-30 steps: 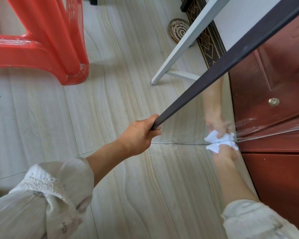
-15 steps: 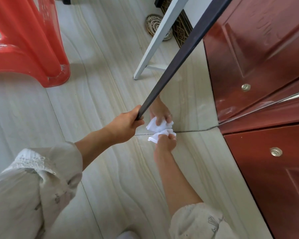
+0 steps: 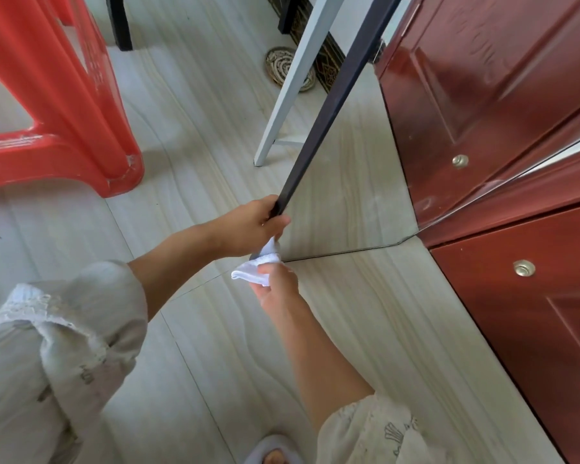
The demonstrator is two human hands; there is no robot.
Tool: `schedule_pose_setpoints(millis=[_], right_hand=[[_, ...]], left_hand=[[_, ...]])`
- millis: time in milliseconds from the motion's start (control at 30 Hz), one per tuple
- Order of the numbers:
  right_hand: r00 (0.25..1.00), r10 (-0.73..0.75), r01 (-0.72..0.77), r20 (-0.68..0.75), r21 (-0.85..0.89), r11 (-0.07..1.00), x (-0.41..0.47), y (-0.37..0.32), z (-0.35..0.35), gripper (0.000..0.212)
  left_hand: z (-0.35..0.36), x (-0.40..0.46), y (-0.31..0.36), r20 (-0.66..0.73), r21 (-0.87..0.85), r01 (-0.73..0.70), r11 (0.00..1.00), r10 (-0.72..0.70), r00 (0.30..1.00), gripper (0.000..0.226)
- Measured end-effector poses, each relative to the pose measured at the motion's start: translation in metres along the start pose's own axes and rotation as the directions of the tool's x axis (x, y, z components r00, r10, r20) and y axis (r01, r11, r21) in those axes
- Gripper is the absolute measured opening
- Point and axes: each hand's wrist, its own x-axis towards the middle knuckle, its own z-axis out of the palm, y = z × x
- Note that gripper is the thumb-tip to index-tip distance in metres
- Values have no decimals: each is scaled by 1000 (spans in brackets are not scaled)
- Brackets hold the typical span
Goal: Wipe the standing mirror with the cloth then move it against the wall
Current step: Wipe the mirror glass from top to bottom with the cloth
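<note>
The standing mirror (image 3: pixel 349 195) stands on the floor, its dark frame edge running from top centre down to its lower left corner. The glass reflects the pale floor and the red door. My left hand (image 3: pixel 248 226) grips the dark frame near its bottom end. My right hand (image 3: pixel 275 279) holds a bunched white cloth (image 3: pixel 257 267) at the mirror's lower left corner, just under my left hand. The cloth touches the bottom edge of the frame.
A red plastic stool (image 3: pixel 64 128) stands at the left. The mirror's white back leg (image 3: pixel 288 92) rests on the floor behind it. A red door (image 3: pixel 516 296) fills the right side. A round patterned disc (image 3: pixel 282 67) lies on the floor by a dark patterned skirting. My slippered foot (image 3: pixel 273 453) shows at the bottom.
My right hand has swept the cloth leftward along the mirror's bottom edge, from its right part to the lower left corner. My left hand has kept its grip on the frame.
</note>
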Motion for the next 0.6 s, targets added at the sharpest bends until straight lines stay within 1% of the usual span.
schedule_pose_setpoints(millis=[67, 133, 167, 233, 300, 367, 467, 533, 600], right_hand=[[999, 4, -6, 43, 52, 999, -10, -4, -5, 11], [999, -4, -2, 54, 114, 993, -21, -13, -9, 21], [999, -12, 6, 44, 154, 988, -29, -18, -12, 25], [995, -45, 30, 94, 150, 988, -38, -28, -15, 21], [985, -73, 53, 159, 127, 990, -50, -36, -17, 15], [981, -94, 70, 171, 145, 987, -62, -44, -19, 11], [973, -116, 64, 201, 247, 967, -89, -60, -21, 7], [969, -132, 75, 211, 257, 964, -104, -73, -20, 7], [958, -183, 127, 219, 249, 960, -118, -85, -19, 11]], left_hand=[[-2, -7, 11, -37, -5, -5, 1000, 4, 999, 47], [-3, -10, 18, -55, -37, -4, 999, 2, 999, 44], [-2, -12, 21, -65, -59, -3, 998, 0, 998, 37], [-1, -14, 24, -95, -102, 5, 995, -15, 995, 25], [-2, -20, 33, -112, -132, -5, 991, -10, 994, 26], [-5, -23, 41, -132, -165, -9, 986, -13, 991, 31], [-11, -27, 55, -157, -201, -25, 979, -7, 988, 34], [-14, -28, 62, -187, -232, -27, 972, -17, 982, 31], [-17, -33, 72, -183, -270, -28, 962, -23, 983, 33]])
